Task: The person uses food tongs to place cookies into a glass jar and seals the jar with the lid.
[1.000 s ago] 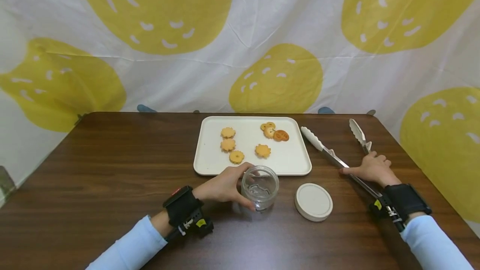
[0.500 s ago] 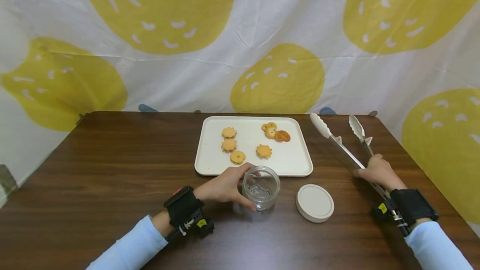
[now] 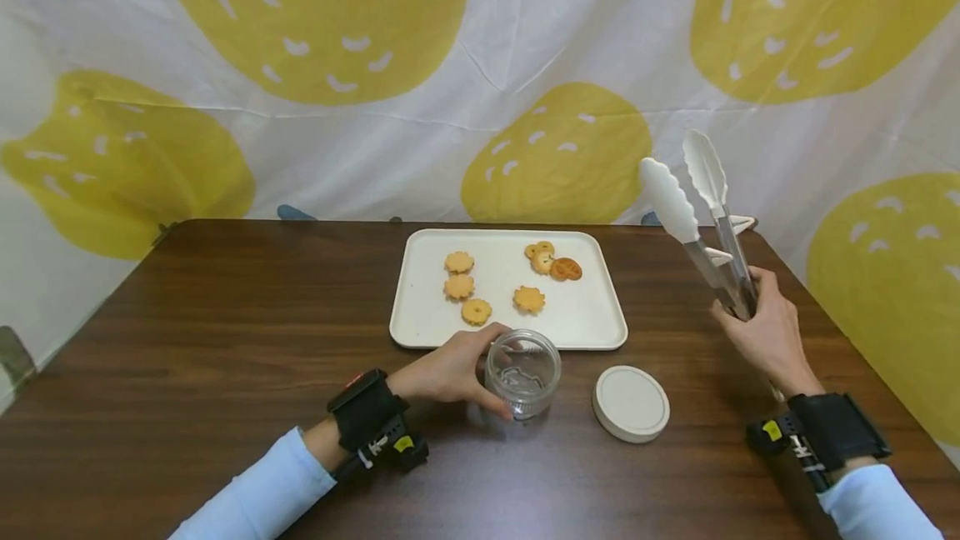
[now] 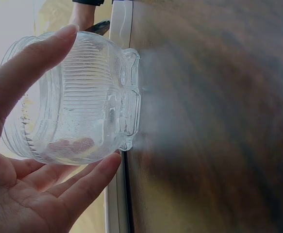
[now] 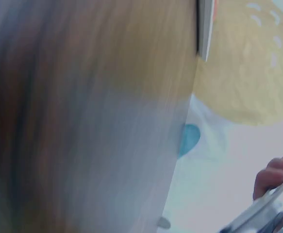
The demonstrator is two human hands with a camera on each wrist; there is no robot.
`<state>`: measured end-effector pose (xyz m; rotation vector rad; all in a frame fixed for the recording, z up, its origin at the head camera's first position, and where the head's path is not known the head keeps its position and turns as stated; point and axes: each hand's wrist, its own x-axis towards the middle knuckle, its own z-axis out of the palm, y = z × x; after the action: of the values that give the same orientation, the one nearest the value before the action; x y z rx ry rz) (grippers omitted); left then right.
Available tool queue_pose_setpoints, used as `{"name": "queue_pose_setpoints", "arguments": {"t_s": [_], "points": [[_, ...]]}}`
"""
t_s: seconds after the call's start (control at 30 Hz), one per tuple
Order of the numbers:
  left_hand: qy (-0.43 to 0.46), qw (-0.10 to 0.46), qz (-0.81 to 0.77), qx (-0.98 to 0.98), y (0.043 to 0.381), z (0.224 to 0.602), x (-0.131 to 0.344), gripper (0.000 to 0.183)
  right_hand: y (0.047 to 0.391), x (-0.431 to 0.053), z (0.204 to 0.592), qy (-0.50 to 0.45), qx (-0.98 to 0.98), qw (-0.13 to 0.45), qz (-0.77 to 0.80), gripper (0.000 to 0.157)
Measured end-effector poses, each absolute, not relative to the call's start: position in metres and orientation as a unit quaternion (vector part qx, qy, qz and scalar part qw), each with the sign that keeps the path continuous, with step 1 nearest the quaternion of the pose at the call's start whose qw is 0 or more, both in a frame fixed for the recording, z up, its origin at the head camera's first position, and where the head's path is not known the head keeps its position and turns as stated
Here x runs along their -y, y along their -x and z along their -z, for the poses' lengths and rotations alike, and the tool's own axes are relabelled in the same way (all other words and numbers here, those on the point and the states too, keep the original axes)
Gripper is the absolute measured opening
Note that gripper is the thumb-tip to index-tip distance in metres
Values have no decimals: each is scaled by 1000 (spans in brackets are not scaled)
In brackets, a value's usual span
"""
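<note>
My left hand curls around the side of a clear glass jar, thumb on the near side and fingers on the far side. In the left wrist view the jar stands on the table, uncapped, with ridged walls. At the right, my right hand grips a pair of metal tongs with white scalloped tips, raised above the table. The tips point up and away, slightly apart. In the right wrist view only a few fingers and part of the tongs show at the lower right corner.
A white tray behind the jar bears several cookies, some round, some flower-shaped. A white lid lies on the table right of the jar. A patterned curtain hangs behind the table.
My right hand has lifted the tongs off the table and tilted their tips upward, and the tips have come closer together. My left hand and the jar have stayed put.
</note>
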<state>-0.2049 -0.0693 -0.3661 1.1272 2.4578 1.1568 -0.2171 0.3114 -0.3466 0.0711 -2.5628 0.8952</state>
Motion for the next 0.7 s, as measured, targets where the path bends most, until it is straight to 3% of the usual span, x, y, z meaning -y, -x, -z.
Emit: {"name": "queue_pose_setpoints", "arguments": {"t_s": [0.23, 0.53, 0.7], "points": [[-380, 100, -392, -832, 205, 366, 69, 80, 212, -301, 345, -71, 909, 188, -364, 56], [-377, 106, -398, -830, 204, 365, 69, 80, 209, -296, 341, -149, 920, 237, -275, 37], [-376, 103, -395, -832, 205, 365, 69, 81, 209, -301, 333, -202, 920, 252, -222, 43]]}}
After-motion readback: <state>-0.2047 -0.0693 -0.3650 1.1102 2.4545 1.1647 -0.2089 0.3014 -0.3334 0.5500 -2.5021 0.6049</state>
